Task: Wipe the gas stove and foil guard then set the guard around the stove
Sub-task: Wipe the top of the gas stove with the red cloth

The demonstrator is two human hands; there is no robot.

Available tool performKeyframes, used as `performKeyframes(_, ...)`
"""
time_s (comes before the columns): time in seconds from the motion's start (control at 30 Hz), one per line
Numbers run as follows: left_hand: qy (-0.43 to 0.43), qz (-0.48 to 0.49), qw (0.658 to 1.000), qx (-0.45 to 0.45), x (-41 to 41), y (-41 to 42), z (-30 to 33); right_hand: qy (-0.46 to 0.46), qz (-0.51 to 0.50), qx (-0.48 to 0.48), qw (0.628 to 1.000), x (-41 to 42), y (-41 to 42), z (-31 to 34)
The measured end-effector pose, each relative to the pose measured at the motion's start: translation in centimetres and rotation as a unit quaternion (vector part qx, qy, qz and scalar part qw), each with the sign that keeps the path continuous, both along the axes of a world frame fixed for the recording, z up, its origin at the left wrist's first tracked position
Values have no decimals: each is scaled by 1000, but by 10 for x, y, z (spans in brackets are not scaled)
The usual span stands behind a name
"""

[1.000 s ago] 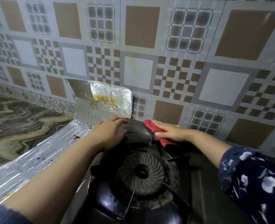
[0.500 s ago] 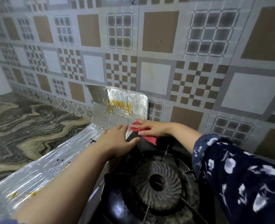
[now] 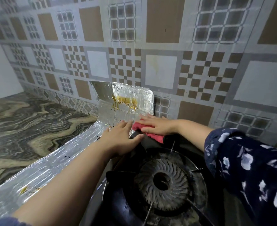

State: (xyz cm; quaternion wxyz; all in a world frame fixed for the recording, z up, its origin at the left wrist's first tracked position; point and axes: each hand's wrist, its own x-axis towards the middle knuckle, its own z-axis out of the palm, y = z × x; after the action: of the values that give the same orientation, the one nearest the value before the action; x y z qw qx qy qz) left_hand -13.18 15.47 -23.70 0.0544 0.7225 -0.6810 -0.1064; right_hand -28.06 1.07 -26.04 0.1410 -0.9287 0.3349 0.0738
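Note:
A black gas stove (image 3: 229, 209) with a round burner (image 3: 163, 181) fills the lower right. A silver foil guard (image 3: 126, 101) stands against the tiled wall behind the stove's back left corner, streaked with yellow grease, and its long side panel (image 3: 45, 170) runs along the stove's left. My right hand (image 3: 155, 125) lies flat on a red cloth (image 3: 155, 137), pressing it on the stove's back left corner at the foot of the guard. My left hand (image 3: 120, 138) rests flat, fingers spread, on the stove's left rear edge beside the cloth.
A marbled stone counter (image 3: 23, 128) spreads to the left of the foil. The brown and grey patterned tile wall (image 3: 167, 54) rises close behind the stove. My patterned dark sleeve (image 3: 248, 168) hangs over the stove's right side.
My right hand has slid the red cloth leftward along the stove's back edge to the foot of the foil guard. My left hand stays on the stove's rear left edge. The view has swung left.

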Motion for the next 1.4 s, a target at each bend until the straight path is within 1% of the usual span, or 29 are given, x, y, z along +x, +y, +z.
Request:
performKeyframes(0.07,-5,1,1000,0,-4,2,1,5,9,0,1000,0,2,-2)
performKeyframes(0.13,-6,-1,1000,1,-7,3,1,-9,39,27,999,-3,5,-1)
performKeyframes(0.23,-7,-6,1000,4,-10,4,2,-63,74,117,988,-16,7,6)
performKeyframes(0.3,-16,-11,1000,2,-13,3,1,-99,64,149,982,-27,6,5)
performKeyframes(0.43,-48,-50,998,3,-31,7,4,-129,-1,148,980,-46,19,4)
performKeyframes(0.57,-70,-90,993,-3,-53,21,12,-111,-104,89,984,-72,42,9)
performKeyframes(0.63,-69,-104,992,-7,-59,32,15,-100,-170,68,978,-92,56,9)
performKeyframes(0.77,-55,-128,990,-22,-60,58,23,-40,-275,5,961,-134,97,4)
performKeyframes(0.83,-50,-134,989,-26,-58,70,25,-25,-301,-14,953,-147,122,1)
performKeyframes(1.0,-43,-152,987,-39,-57,97,22,-20,-361,-27,932,-160,182,3)
performKeyframes(1.13,-34,-191,979,-59,-59,121,17,-15,-420,-45,906,-147,241,1)
performKeyframes(1.23,-13,-212,976,-49,-64,143,10,-20,-451,-56,890,-130,287,-5)
performKeyframes(1.4,13,-249,968,-30,-67,181,9,-24,-472,-65,879,-109,343,-10)
